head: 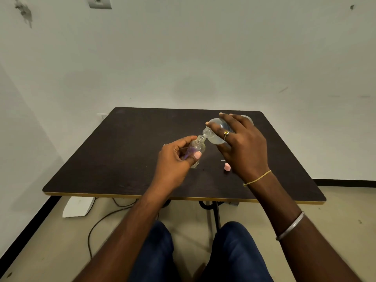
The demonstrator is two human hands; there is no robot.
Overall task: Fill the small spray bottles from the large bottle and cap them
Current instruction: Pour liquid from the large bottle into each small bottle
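Left hand grasping small spray bottle, right hand gripping tilted large bottle — labels seemingly none.

The place looked like a bare, plain room, perhaps an office or a test room rather than a home. A dark worktop with a pale edge stood against scuffed white walls, a wall socket sat high up, and a cable trailed across the beige floor.
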